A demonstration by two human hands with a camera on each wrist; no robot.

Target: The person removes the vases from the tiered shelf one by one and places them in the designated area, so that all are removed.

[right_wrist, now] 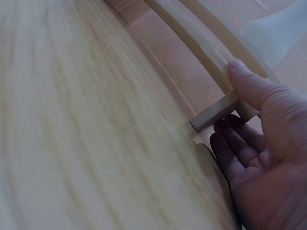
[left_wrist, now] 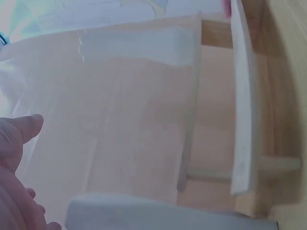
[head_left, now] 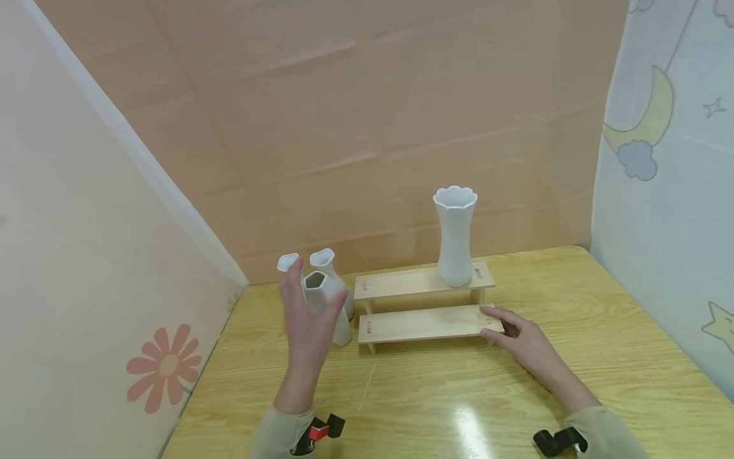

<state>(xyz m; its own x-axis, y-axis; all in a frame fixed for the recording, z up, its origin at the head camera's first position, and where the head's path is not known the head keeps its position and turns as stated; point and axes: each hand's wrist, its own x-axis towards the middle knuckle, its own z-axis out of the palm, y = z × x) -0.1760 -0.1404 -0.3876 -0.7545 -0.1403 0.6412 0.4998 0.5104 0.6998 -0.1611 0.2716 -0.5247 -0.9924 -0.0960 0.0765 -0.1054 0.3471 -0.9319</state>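
Note:
My left hand (head_left: pixel 305 322) is raised in front of a group of white vases, thumb and index finger spread apart. Nearest it is a white vase with an angular mouth (head_left: pixel 323 294); two others, a wavy-rimmed vase (head_left: pixel 323 257) and a vase partly hidden by the fingers (head_left: pixel 288 261), stand behind. In the left wrist view, a gap shows between that hand and the white vase (left_wrist: pixel 158 213) below. My right hand (head_left: pixel 527 347) grips the right end of the lower wooden shelf (head_left: pixel 424 324), its thumb (right_wrist: pixel 249 81) on the board and other fingers curled below, beside the leg.
Behind the lower shelf stands a higher wooden shelf (head_left: pixel 401 284). On its right end is a tall white vase with a scalloped rim (head_left: pixel 455 245). Both rest on a wood-grain table (head_left: pixel 413 395), bounded by a left panel (head_left: pixel 115 255), back cloth (head_left: pixel 373 127) and right panel (head_left: pixel 659 242).

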